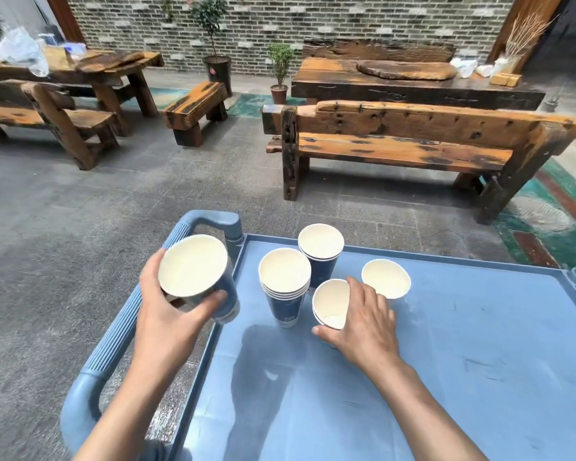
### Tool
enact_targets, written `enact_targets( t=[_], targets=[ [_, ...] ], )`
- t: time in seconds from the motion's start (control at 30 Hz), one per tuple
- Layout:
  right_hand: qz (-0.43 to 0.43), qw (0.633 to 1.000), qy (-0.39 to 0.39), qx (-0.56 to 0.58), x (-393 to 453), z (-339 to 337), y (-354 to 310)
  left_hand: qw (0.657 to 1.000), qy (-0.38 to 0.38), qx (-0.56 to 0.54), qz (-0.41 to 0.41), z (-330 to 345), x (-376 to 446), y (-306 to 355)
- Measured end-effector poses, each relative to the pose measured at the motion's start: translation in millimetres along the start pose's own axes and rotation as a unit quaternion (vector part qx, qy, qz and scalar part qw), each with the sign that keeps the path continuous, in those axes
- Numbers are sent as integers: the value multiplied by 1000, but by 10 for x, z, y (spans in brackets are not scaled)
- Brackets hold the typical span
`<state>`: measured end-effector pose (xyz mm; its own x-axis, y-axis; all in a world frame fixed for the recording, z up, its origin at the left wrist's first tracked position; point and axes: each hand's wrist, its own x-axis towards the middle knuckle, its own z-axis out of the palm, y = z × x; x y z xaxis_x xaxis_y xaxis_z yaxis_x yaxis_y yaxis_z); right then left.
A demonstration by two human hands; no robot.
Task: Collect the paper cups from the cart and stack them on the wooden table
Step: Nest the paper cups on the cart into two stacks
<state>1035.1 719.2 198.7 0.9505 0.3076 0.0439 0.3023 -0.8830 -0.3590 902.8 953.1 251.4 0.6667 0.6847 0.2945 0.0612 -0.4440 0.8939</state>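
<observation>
Your left hand [167, 314] holds a blue paper cup [197, 271] tilted over the cart's left edge, above the ribbed handle [120, 331], fingers [210, 299] wrapped around its wall. Your right hand [363, 324] curls its fingers around a short stack of cups [330, 302] standing on the blue cart [479, 361] near its far left corner. A taller stack [285, 284] stands just left of it, another stack [320, 247] at the far edge, and a single cup [386, 277] just behind your right hand.
</observation>
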Motion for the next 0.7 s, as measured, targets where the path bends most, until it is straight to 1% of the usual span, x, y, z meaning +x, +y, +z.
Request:
enact_targets(
  t=[0.13,0.23,0.33,0.4,0.5,0.6,0.7],
  targets=[
    [9,1000,-4,27,-58,-15,27,997,20,-30,65,-51,316,420],
    [16,998,3,56,-178,-35,103,993,-2,-44,114,17,446,714],
    [32,996,0,79,-310,-74,210,989,-36,-56,132,227,491,868],
    [42,995,1,88,-385,-103,297,988,-64,-58,125,379,477,865],
    [55,995,10,86,-469,-164,466,991,-96,-49,82,581,426,751],
    [83,992,23,89,-516,-242,645,991,-120,-28,49,733,367,569],
    [106,988,41,107,-535,-316,817,990,-135,-33,24,846,315,385]
  ],
)
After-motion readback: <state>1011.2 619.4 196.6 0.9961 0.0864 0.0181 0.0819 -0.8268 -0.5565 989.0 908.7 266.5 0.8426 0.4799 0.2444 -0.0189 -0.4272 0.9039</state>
